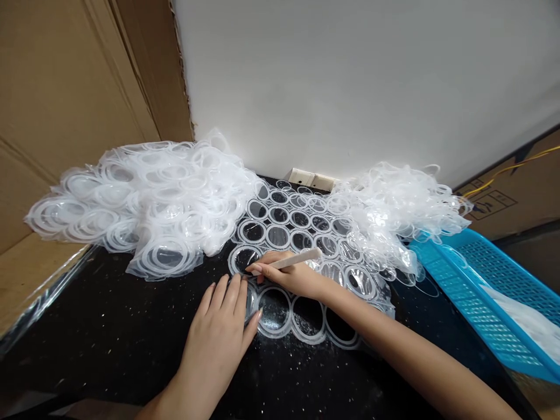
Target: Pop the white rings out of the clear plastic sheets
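A clear plastic sheet with rows of round rings (278, 236) lies flat on the black tabletop. My left hand (223, 326) presses palm down on its near left corner, fingers stretched out and holding nothing. Pinched in my right hand (291, 274) is a white pen-like tool (301, 257), slanting up to the right. Its lower end points at a ring near the sheet's left edge, close to my left fingertips. The tip is hidden by my right fingers, so its kind cannot be made out.
Piled ringed plastic sheets (161, 198) stand at the left. A tangled heap of clear plastic rings (394, 204) sits at the right, beside a blue basket (470, 291) holding white material. Cardboard (79, 76) rises at the left; a wall socket (311, 178) is behind.
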